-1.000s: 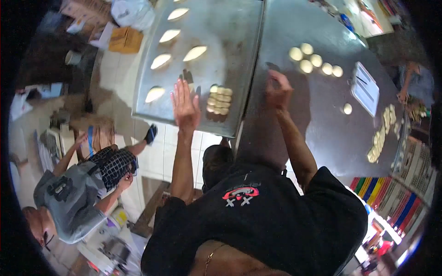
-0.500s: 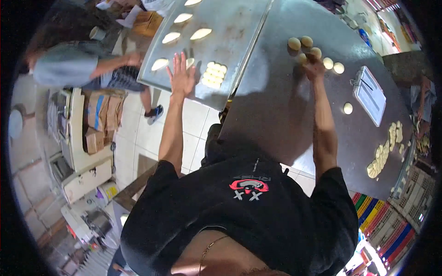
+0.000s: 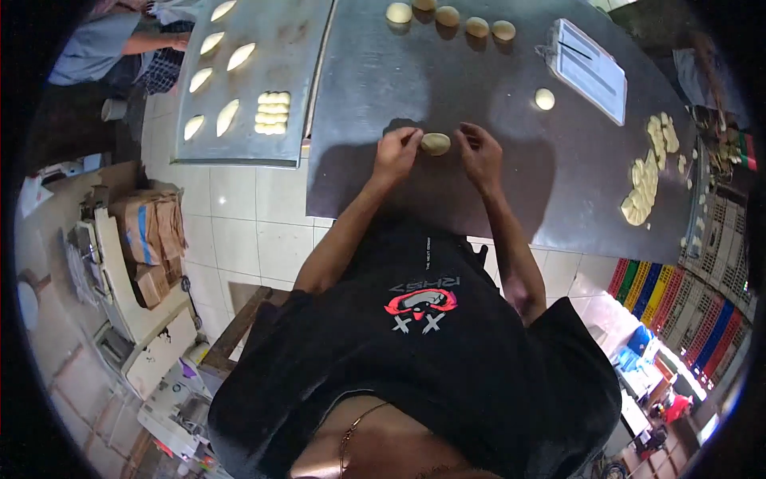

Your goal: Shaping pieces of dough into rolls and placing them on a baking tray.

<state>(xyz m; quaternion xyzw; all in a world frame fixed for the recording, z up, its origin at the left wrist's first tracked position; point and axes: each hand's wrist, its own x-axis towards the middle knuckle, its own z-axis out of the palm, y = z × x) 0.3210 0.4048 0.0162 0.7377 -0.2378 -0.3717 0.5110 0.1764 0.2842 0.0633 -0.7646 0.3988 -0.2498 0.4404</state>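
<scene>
Your left grip (image 3: 396, 154) was at the left end of the oval dough piece (image 3: 436, 144), with its thumb and fingers brought near together; whether they pinched the edge or only stood just beside it, this view did not let you tell. Your right grip (image 3: 481, 160) was on the other side, with a small gap between it and the dough; its fingers were half bent, the thumb stood apart from them, and nothing was seen inside. So the oval dough piece lay on the dark surface (image 3: 495, 96) between your two grips, a little nearer to the left one. Its long axis ran from left to right, nearly along the line from one grip to the other, so each grip faced a narrow end and not a long side. Farther from you, well apart from both grips, lay the round dough balls (image 3: 477, 27). One single ball (image 3: 544, 99) was to the right, near the clipboard (image 3: 590, 72), and closer to your right grip. On your left, the metal tray (image 3: 279, 64) carried pointed dough pieces (image 3: 240, 56) and a ridged dough block (image 3: 272, 112).
</scene>
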